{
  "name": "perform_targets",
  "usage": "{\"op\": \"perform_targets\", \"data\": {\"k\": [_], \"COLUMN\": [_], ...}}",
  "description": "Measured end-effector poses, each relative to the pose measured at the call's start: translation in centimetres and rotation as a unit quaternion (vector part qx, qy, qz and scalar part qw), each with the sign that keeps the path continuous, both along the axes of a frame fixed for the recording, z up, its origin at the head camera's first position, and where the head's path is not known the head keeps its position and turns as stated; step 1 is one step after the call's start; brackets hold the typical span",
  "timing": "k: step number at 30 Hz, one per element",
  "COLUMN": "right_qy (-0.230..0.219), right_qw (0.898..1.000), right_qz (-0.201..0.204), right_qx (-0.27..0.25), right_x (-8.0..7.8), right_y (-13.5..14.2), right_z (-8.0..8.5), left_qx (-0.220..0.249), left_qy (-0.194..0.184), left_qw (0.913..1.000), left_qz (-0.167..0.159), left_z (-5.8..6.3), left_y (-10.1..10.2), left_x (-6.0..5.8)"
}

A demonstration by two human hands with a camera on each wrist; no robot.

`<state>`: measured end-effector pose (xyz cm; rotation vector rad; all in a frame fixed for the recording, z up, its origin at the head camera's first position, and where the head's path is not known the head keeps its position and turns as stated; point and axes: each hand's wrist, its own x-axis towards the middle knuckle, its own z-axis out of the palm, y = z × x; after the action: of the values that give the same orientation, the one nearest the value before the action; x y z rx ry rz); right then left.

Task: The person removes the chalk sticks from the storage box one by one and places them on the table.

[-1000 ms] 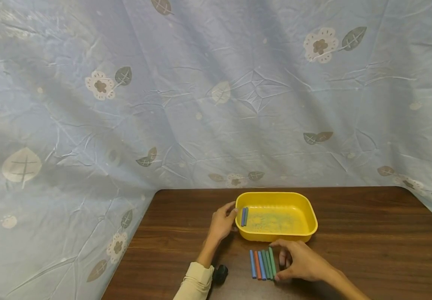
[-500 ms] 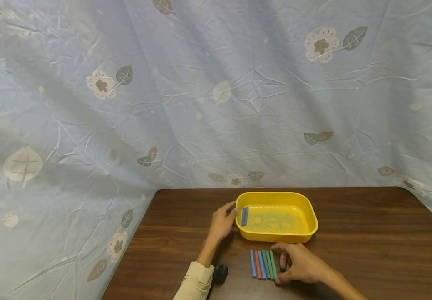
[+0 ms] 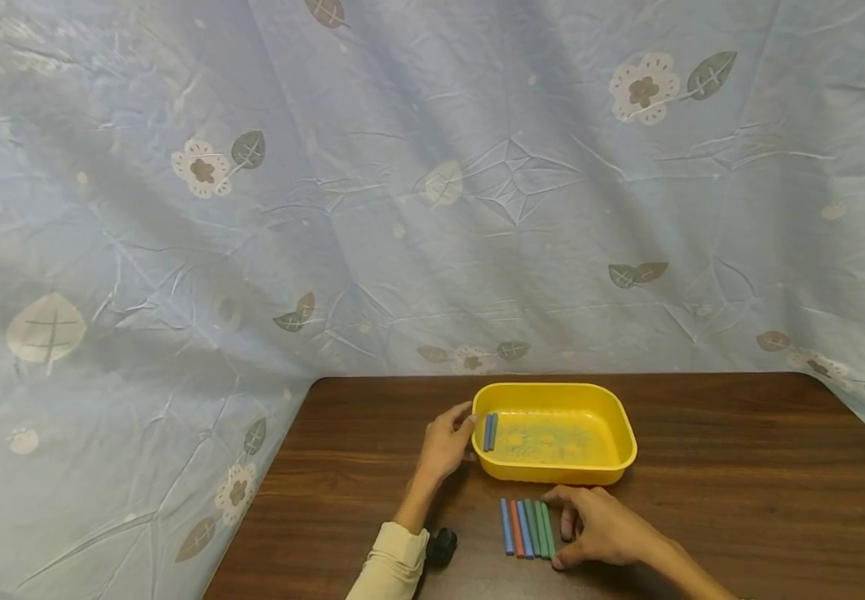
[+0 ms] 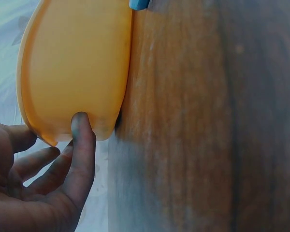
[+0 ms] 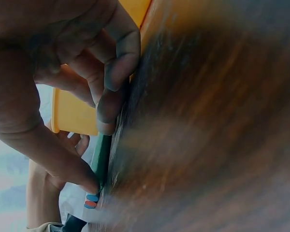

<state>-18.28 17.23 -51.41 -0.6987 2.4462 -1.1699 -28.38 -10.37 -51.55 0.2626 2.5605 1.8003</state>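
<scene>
A yellow plastic tray (image 3: 552, 476) stands toward the back of the table, with one blue and one green chalk stick (image 3: 493, 432) lying side by side at its left end. My left hand (image 3: 443, 446) holds the tray's left rim; in the left wrist view one fingertip (image 4: 80, 123) presses its outer wall. In front of the tray lies a row of several chalk sticks in blue, red and green. My right hand (image 3: 605, 527) pinches the rightmost green stick (image 3: 547, 530) lengthwise, thumb at the near end and fingers at the far end. The right wrist view shows this green stick (image 5: 102, 157) low against the tabletop.
The dark wooden table (image 3: 747, 467) extends to both sides. Behind it hangs a pale blue curtain (image 3: 432, 250) with flower and leaf prints. A small black object (image 3: 442, 548) sits beside my left sleeve. Coloured dust marks the tray floor.
The rightmost green stick has come down slightly into line with the row. My right hand has shifted a little toward me and to the right. The left hand keeps its place on the tray.
</scene>
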Motion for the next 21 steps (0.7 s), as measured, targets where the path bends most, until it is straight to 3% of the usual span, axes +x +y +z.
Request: {"op": "perform_targets", "data": {"k": [21], "right_qy": [0.001], "right_qw": [1.000], "right_qz": [0.009], "right_qx": [-0.008], "right_x": [-0.01], "right_y": [0.01], "right_z": [0.32], "left_qx": [-0.001], "left_qy": [0.001], "left_qw": [1.0000], "left_qz": [0.001], "left_z": [-0.12], "left_y": [-0.01], "left_x": [-0.12]}}
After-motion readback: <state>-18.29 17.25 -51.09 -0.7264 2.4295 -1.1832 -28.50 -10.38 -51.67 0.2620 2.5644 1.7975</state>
